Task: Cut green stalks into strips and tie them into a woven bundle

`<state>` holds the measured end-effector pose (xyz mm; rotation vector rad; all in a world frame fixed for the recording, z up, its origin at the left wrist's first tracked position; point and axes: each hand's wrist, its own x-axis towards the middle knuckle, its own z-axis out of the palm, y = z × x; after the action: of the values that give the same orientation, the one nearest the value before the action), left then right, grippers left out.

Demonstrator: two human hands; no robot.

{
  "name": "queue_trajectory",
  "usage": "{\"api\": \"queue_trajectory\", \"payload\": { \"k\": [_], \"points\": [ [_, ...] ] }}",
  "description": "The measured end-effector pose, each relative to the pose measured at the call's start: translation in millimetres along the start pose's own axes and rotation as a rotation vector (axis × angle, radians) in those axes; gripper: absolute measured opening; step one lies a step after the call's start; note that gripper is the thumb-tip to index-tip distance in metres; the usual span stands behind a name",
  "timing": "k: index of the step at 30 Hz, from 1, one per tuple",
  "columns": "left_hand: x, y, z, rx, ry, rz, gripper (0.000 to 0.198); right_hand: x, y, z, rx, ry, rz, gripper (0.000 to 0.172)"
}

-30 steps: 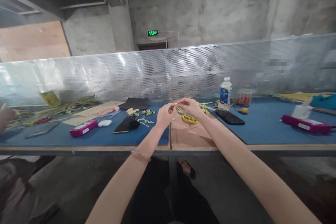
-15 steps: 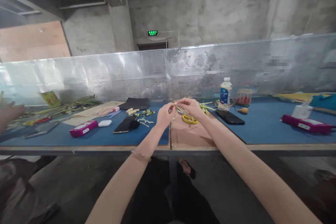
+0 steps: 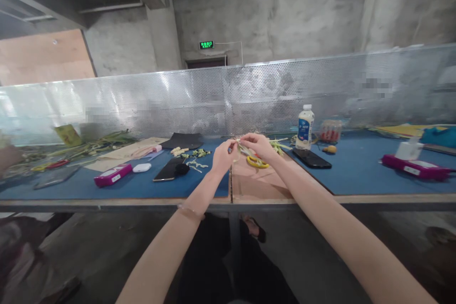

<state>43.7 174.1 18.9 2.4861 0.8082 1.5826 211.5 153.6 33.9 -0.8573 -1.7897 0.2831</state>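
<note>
My left hand (image 3: 224,156) and my right hand (image 3: 261,146) meet above the brown board (image 3: 256,185) at the middle of the table. Both are closed, fingertips pinching a thin pale green plant strip (image 3: 239,142). Part of the strip is hidden by the fingers. Just below my right hand lies a pair of scissors with yellow handles (image 3: 258,163). Behind that hand are more pale green plant strips (image 3: 277,146). Left of my left hand, short green cuttings (image 3: 201,153) and curled pale strips (image 3: 196,166) rest on the blue mat (image 3: 210,185).
A black phone (image 3: 311,158), a milk-white bottle (image 3: 305,127) and a small round yellow-brown thing (image 3: 330,149) stand or lie to the right. On the left are another phone (image 3: 167,171), a white case (image 3: 141,167) and a magenta box (image 3: 113,175). A perforated metal screen (image 3: 199,104) rises behind.
My hands stay almost in place, with only small finger movement. At the far left edge, another person's hand has drawn back toward the left.
</note>
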Motion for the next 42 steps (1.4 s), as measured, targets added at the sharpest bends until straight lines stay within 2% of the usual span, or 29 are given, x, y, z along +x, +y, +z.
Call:
{"api": "queue_trajectory", "payload": {
  "k": [16,30,42],
  "points": [
    [-0.3,1.4,-0.1,0.009,0.006,0.020,0.023,-0.5,-1.9,0.6,0.020,0.041,0.039,0.022],
    [-0.9,1.4,-0.6,-0.001,0.010,0.024,0.023,1.0,6.5,0.6,0.059,0.006,-0.024,0.021],
    [-1.4,3.2,-1.3,-0.037,0.011,0.020,0.023,1.1,7.4,1.1,0.094,0.007,-0.003,0.020]
  ]
}}
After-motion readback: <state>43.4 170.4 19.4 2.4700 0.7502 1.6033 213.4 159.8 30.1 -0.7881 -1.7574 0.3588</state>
